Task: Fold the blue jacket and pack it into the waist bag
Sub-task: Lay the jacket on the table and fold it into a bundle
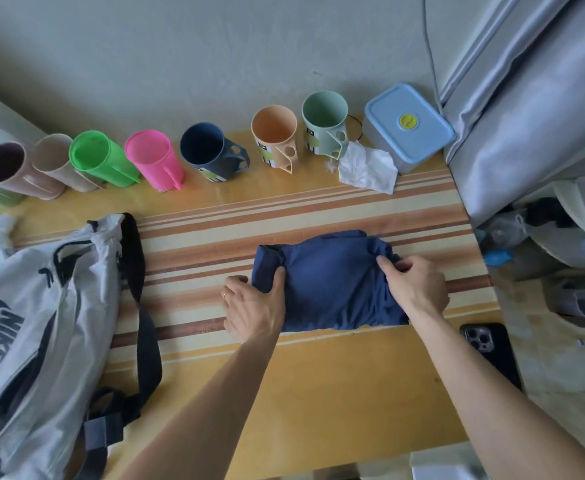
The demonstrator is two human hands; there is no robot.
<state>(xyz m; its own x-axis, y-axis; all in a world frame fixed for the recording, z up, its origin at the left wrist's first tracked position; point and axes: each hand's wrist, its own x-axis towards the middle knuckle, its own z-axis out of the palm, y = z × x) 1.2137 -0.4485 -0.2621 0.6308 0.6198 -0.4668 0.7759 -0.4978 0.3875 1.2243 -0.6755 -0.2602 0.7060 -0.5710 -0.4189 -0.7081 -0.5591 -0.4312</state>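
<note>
A striped yellow-and-brown table [312,382] spreads under both forearms, running far beyond the fingertips to a grey wall. Well to the left of the left fingers lies the grey waist bag [31,341], slumped on its side with its dark strap [145,327] looping along the tabletop between bag and hand. Between the two hands sits the blue jacket [332,282], folded into a compact bundle on the table's striped band. The left hand [253,310] grips the bundle's left end, thumb curled over the top of the cloth and the other fingers wrapped round its edge; a ring shows on one finger. The right hand [417,285] pinches the bundle's upper right corner, fingers and thumb curled into bunched fabric. Past the right fingers, near the wall, stands a pale blue lidded box [408,126], with a crumpled white tissue [367,168] just beside it. A row of coloured plastic mugs [211,154] lines the far edge beyond both sets of fingers. Below the right wrist, by the table's right edge, lies a dark phone [488,351], camera side up.
</note>
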